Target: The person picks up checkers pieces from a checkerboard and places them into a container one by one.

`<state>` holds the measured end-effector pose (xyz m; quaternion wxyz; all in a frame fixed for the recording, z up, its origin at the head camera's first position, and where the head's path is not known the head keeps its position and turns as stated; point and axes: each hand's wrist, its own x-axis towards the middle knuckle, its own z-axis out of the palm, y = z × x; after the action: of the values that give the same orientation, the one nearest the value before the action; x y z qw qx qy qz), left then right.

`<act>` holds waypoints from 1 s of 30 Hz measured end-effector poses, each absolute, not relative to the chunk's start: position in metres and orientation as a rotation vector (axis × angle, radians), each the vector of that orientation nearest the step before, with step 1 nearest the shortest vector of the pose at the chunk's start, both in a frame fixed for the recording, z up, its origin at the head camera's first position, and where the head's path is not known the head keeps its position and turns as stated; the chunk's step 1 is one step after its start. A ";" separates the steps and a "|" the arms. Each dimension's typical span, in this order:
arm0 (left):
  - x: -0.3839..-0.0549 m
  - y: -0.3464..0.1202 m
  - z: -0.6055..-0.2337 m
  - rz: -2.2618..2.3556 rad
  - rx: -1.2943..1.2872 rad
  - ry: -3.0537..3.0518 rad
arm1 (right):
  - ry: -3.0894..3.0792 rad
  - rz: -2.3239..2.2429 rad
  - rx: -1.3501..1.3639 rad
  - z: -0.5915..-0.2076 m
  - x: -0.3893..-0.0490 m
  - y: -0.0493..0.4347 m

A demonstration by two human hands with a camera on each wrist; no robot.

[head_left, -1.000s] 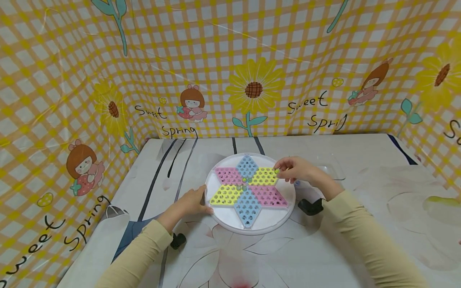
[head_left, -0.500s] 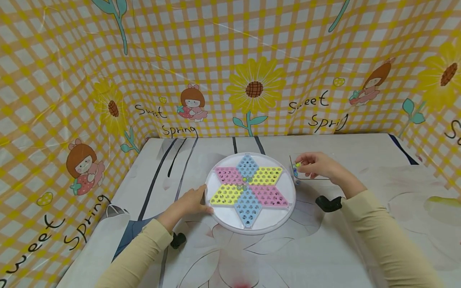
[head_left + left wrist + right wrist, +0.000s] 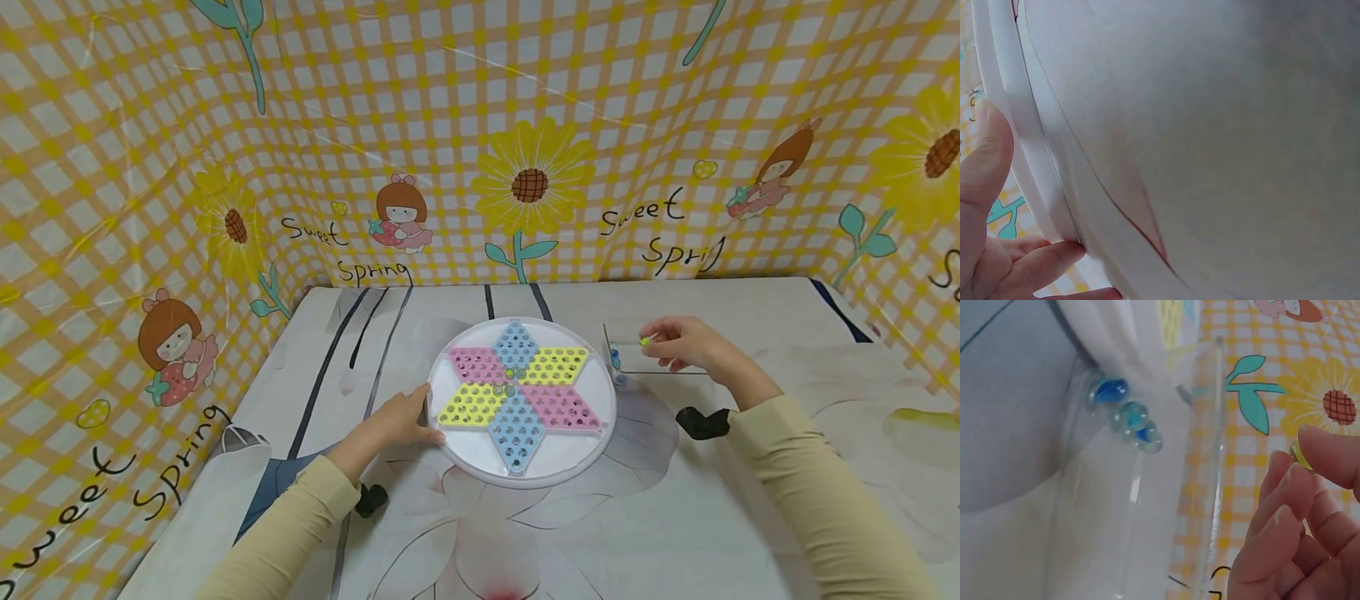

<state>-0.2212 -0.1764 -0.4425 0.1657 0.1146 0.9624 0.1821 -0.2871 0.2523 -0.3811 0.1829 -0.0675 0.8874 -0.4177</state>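
Observation:
In the head view, a round white Chinese checkers board (image 3: 463,457) with a star of blue, pink and yellow holes lies on the table. My left hand (image 3: 396,420) rests against its left rim, thumb and fingers spread along the edge. To the right of the board, my right hand (image 3: 684,340) pinches a yellow-green marble (image 3: 1299,456) between thumb and fingertips, over a clear plastic tray (image 3: 1215,487). Several blue and clear marbles (image 3: 1134,416) lie together at one end of that tray. A few marbles (image 3: 511,390) sit at the board's middle.
A checked cloth wall (image 3: 450,100) with sunflowers stands behind and beside the table (image 3: 570,550). Black camera mounts (image 3: 702,422) hang at both wrists. On the far left lies a whitish thing with a dark-edged loop (image 3: 243,446).
My right hand has moved rightward from the board's yellow upper-right corner to over the clear tray, the yellow-green marble still pinched. The left hand and the board have stayed in place.

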 end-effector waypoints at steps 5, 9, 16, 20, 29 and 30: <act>-0.217 -0.172 -0.432 0.530 0.280 2.728 | 2.503 -1.186 -0.188 -0.386 -0.289 0.257; -0.215 -0.171 -0.430 0.508 0.279 2.739 | 2.507 -1.192 -0.192 -0.387 -0.288 0.258; -0.214 -0.171 -0.430 0.502 0.289 2.744 | 2.504 -1.189 -0.183 -0.387 -0.287 0.255; -0.214 -0.171 -0.430 0.505 0.292 2.744 | 2.513 -1.175 -0.192 -0.385 -0.286 0.251; -0.214 -0.171 -0.430 0.517 0.289 2.740 | 2.526 -1.186 -0.242 -0.377 -0.284 0.226; -0.214 -0.171 -0.429 0.517 0.292 2.741 | 2.521 -1.189 -0.247 -0.376 -0.284 0.222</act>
<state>-0.2142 -0.1714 -0.4294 0.1678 0.1025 0.9635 0.1816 -0.2840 0.2221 -0.3764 0.1709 -0.0870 0.8876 -0.4188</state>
